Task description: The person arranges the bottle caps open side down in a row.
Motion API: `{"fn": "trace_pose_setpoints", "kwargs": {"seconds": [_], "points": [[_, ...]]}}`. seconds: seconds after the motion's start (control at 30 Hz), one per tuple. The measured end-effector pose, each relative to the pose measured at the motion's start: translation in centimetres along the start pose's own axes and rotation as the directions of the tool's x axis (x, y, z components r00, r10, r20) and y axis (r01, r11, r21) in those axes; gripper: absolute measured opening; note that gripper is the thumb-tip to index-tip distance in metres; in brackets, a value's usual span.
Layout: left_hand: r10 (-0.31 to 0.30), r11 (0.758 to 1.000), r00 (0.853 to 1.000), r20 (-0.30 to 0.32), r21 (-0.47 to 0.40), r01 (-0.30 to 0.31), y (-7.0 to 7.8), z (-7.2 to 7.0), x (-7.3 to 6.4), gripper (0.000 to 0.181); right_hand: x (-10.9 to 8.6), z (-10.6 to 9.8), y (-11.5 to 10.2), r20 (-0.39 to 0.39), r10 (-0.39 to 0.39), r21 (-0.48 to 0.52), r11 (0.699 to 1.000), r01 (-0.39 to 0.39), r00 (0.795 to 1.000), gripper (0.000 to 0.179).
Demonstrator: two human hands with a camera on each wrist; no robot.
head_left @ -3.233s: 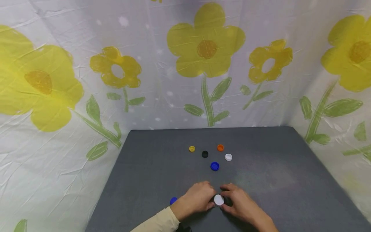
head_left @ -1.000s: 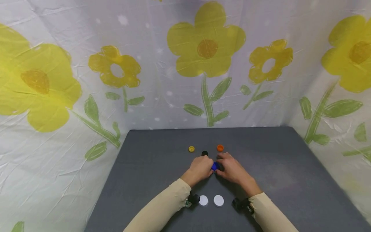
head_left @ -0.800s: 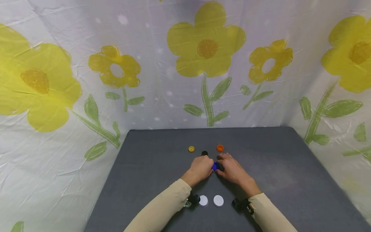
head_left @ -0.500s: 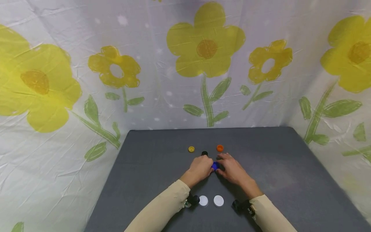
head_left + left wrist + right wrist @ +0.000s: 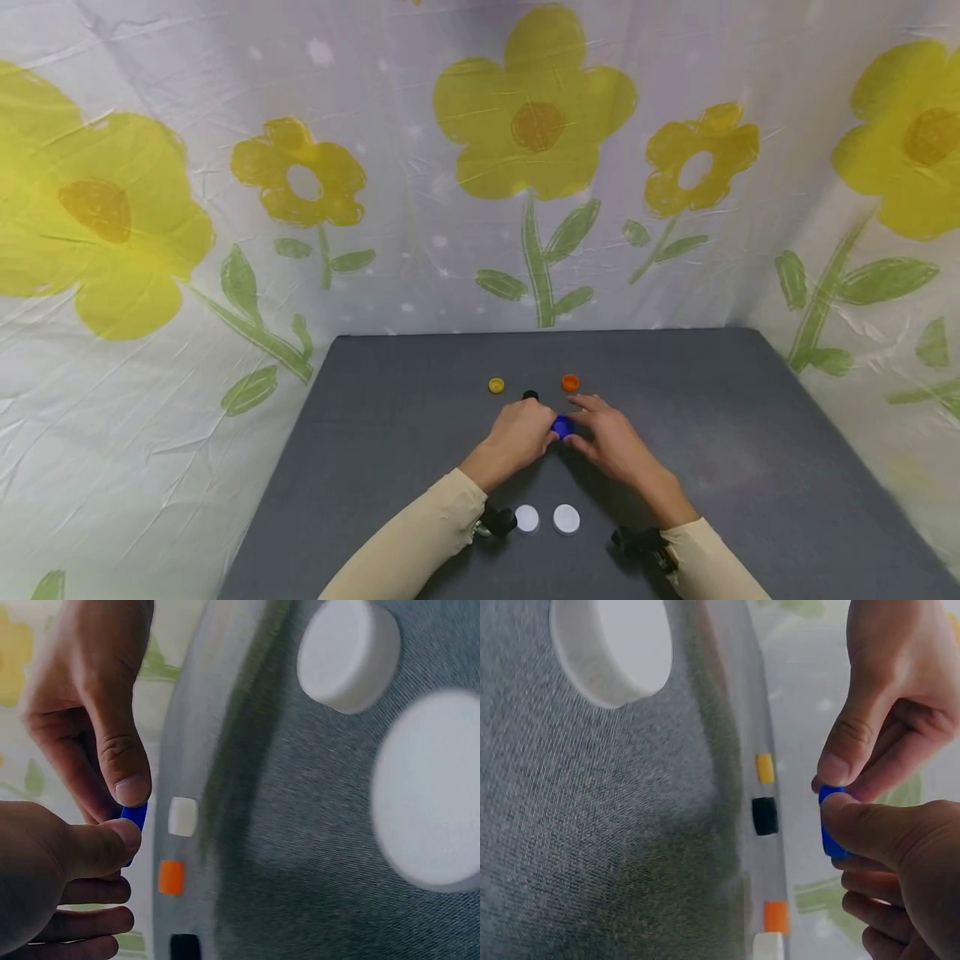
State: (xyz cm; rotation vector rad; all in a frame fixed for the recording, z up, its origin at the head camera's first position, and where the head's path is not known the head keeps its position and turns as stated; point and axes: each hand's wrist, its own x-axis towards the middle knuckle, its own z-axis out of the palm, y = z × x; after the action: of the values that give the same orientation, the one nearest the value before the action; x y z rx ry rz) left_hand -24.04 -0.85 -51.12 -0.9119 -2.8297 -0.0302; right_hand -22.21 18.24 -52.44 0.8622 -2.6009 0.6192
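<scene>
Pinching the blue cap [image 5: 562, 427] between them, the left hand [image 5: 513, 440] and the right hand [image 5: 611, 440] meet in the lower middle of the head view, each with its thumb on the cap. They hold it over the grey bench [image 5: 757, 492], whose far edge runs across the middle of that frame, well beyond the hands, against a flowered cloth [image 5: 397, 150]. The side edges slant outward down the frame, and the grey top reaches far out to the right of the right hand. Room is tighter upward in the frame: the black cap [image 5: 530, 395] sits just above the left hand, partly covered by it, with the orange cap [image 5: 570, 382] above the right hand and the yellow cap [image 5: 497, 385] to the upper left. Below, between the sleeves [image 5: 412, 533], two white caps [image 5: 566, 519] lie side by side, a gap between them. From the head, the blue cap turns its round face up to the camera; both wrist views catch its thin side, the long axis running nearly top to bottom. A small white cap [image 5: 182, 816] shows just right of the hands in the left wrist view.
</scene>
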Motion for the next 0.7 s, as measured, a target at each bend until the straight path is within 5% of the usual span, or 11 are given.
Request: {"fn": "trace_pose_setpoints", "kwargs": {"seconds": [0.37, 0.7], "points": [[0.045, 0.997, 0.997, -0.070, -0.058, -0.049, 0.3, -3.0, -1.5, 0.016, -0.4, -1.8, -1.5, -0.100, -0.003, 0.068, 0.998, 0.010, 0.995, 0.034], [0.070, 0.991, 0.977, -0.203, -0.101, -0.092, 0.0, -4.7, -3.2, 0.026, -1.0, -3.1, -2.7, -0.141, 0.107, 0.215, 0.974, -0.075, 0.984, 0.036]]}}
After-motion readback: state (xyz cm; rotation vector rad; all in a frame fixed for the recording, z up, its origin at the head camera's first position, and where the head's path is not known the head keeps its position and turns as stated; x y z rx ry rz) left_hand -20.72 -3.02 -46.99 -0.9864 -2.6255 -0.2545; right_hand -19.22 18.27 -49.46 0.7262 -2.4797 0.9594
